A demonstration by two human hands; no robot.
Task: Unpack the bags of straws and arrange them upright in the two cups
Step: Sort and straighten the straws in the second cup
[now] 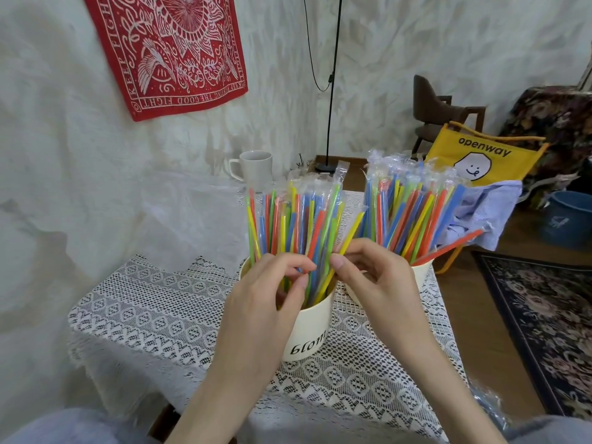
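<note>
Two cream paper cups stand on a lace-covered table. The near cup (312, 328), printed with black letters, holds many wrapped coloured straws (294, 219) standing upright. The far cup (421, 274) at the right is packed with more straws (413, 209), one red straw leaning out to the right. My left hand (272, 290) reaches into the near cup's straws with fingers curled around some of them. My right hand (368, 274) pinches a yellow straw (350, 232) at the right edge of the near cup's bundle.
A white mug (254, 168) stands at the table's back. A yellow bag (483, 155) and blue cloth (483, 213) lie right of the cups. A lamp pole (333, 91) rises behind. A blue bucket (567, 219) and patterned rug (544, 315) occupy the floor at right. Clear plastic wrapping (490, 402) lies near the table's right edge.
</note>
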